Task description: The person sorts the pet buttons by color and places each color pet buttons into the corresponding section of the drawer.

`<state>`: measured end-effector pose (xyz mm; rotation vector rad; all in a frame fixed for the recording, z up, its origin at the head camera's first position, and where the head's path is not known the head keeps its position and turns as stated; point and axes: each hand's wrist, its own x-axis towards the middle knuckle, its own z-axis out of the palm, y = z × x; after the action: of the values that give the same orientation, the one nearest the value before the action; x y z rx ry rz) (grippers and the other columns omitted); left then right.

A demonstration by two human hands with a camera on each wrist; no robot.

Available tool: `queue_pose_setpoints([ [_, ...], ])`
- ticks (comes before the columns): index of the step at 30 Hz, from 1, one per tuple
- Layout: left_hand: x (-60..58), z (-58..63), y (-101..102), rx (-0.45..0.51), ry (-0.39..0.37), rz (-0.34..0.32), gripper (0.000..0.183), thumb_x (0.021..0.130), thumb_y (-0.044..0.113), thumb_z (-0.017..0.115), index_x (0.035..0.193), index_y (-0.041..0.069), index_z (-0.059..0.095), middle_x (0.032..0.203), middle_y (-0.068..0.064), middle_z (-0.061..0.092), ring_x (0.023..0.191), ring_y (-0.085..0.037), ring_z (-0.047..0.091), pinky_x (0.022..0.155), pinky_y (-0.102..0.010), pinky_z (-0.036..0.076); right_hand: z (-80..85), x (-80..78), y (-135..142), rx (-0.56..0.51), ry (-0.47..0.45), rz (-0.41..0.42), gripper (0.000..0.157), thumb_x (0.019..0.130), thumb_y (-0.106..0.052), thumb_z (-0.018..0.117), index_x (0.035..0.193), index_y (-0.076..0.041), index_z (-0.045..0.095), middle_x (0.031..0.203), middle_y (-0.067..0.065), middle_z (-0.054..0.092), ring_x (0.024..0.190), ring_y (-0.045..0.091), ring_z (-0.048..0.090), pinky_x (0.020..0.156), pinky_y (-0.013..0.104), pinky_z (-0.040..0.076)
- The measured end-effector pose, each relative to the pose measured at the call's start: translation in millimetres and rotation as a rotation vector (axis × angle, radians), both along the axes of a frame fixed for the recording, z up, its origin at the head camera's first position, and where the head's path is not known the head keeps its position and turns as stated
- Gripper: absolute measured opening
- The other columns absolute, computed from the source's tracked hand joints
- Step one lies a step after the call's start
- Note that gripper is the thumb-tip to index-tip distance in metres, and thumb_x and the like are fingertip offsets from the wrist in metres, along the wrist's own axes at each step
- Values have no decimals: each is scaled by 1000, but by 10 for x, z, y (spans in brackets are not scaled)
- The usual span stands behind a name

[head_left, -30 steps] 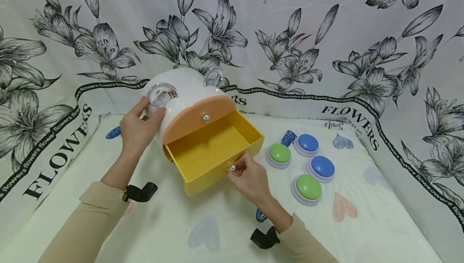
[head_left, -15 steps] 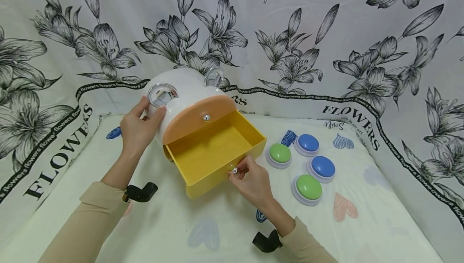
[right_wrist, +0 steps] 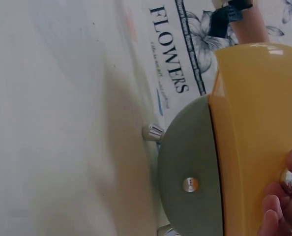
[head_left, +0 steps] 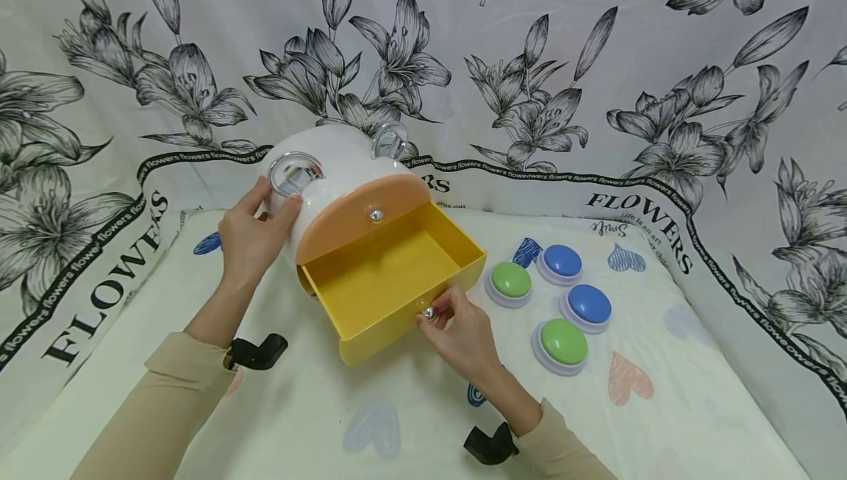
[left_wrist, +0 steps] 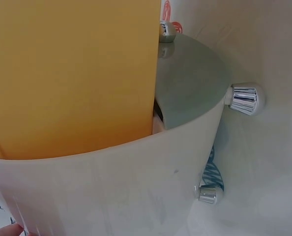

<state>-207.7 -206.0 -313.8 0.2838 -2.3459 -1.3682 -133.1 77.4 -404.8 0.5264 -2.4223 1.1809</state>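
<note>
A white, rounded drawer box [head_left: 337, 156] with clear bulging eyes sits left of centre in the head view. Its yellow drawer [head_left: 373, 340] is pulled far out, nothing inside, below the orange drawer front [head_left: 360, 219]. My left hand [head_left: 254, 237] holds the box's left side, thumb beside one eye [head_left: 295, 173]; only its fingertips [left_wrist: 11, 231] show in the left wrist view. With my right hand [head_left: 459, 329] I pinch the drawer's silver knob [head_left: 429, 312] between thumb and fingers. A green drawer front [right_wrist: 188, 152] stays flush below the yellow one in the right wrist view.
Two blue buttons, the rear blue button [head_left: 562, 260] and front blue button [head_left: 589, 303], and two green ones, the rear green button [head_left: 511, 279] and front green button [head_left: 564, 341], lie right of the box. Silver feet [right_wrist: 153, 132] support it. A flowered cloth [head_left: 516, 98] hangs behind.
The yellow drawer slid slightly further out with my right hand on its knob, between the first and second frames. Since then it has barely moved. My left hand has stayed in place.
</note>
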Motion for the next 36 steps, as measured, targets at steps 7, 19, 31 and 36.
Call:
queue_pose_setpoints([
  [7, 11, 0, -15, 1, 6, 3, 64, 84, 48, 59, 139, 19, 41, 146, 6, 33, 133, -14, 34, 100, -38, 41, 34, 43, 88, 55, -56, 78, 30, 76, -17, 75, 96, -13, 53, 85, -8, 61, 65, 3, 52, 52, 15, 47],
  [19, 17, 1, -24, 8, -5, 4, 65, 84, 48, 58, 139, 19, 39, 146, 7, 33, 134, -14, 33, 100, -38, 41, 25, 11, 490, 38, -109, 208, 42, 80, -12, 71, 119, -16, 55, 112, -4, 62, 96, 10, 59, 70, 23, 56],
  [31, 1, -4, -15, 7, 13, -4, 65, 84, 48, 59, 139, 19, 40, 146, 7, 33, 134, -14, 33, 100, -38, 40, 4, -51, 1113, 88, -115, 56, 55, 81, -11, 70, 131, -16, 49, 130, -3, 54, 120, 14, 49, 93, 37, 49],
  [36, -4, -6, -9, 4, 17, -6, 65, 84, 48, 59, 139, 19, 41, 146, 6, 33, 134, -14, 33, 100, -38, 40, -102, -47, 1406, 117, -155, -39, 60, 82, -13, 69, 136, -16, 44, 136, -1, 49, 126, 20, 44, 98, 41, 44],
])
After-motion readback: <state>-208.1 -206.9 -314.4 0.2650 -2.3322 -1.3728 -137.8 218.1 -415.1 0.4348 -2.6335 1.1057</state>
